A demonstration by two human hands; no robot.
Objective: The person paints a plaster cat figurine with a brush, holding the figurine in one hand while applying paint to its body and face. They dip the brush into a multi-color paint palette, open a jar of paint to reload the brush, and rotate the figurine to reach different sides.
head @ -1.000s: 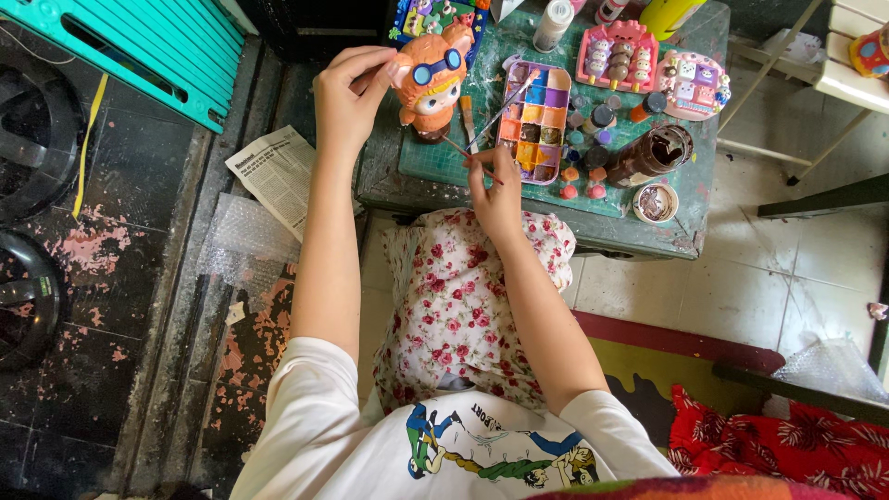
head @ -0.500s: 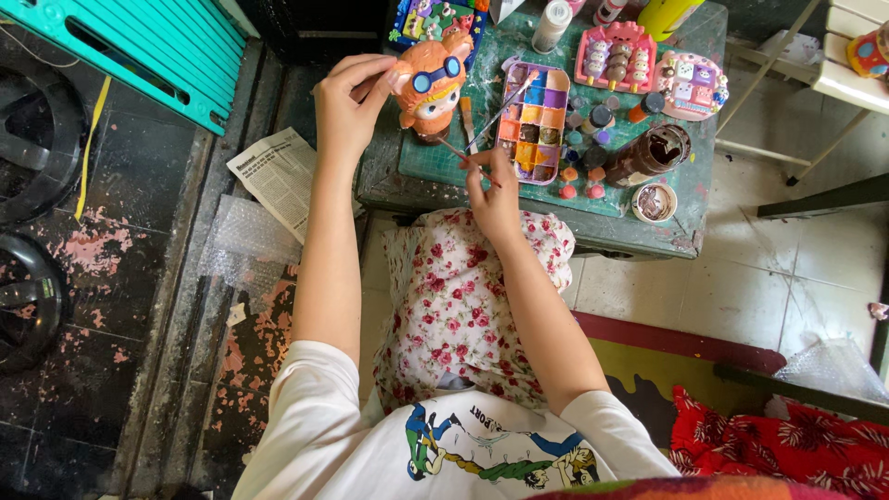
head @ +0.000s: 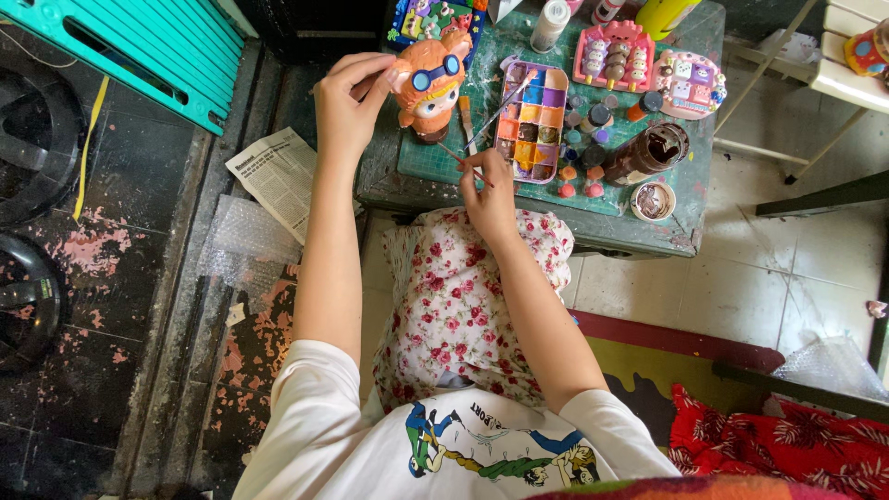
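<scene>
- Left hand (head: 347, 97): fingers pinched on the orange ceramic animal figurine (head: 426, 85).
- Right hand (head: 488, 190): fingers closed around a thin paintbrush (head: 456, 158), near the rectangular paint palette (head: 532, 120) on the green desk (head: 611, 206).

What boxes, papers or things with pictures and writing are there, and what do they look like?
Newspaper sheet: on the floor left of the table, flat, white with grey print.
Toy blister pack: table's far side, pink, house-shaped, small figures inside.
Second toy pack: right of the first, rounded, pink and white.
Colourful box: far edge behind the orange figurine, blue with bright pictures.
</scene>
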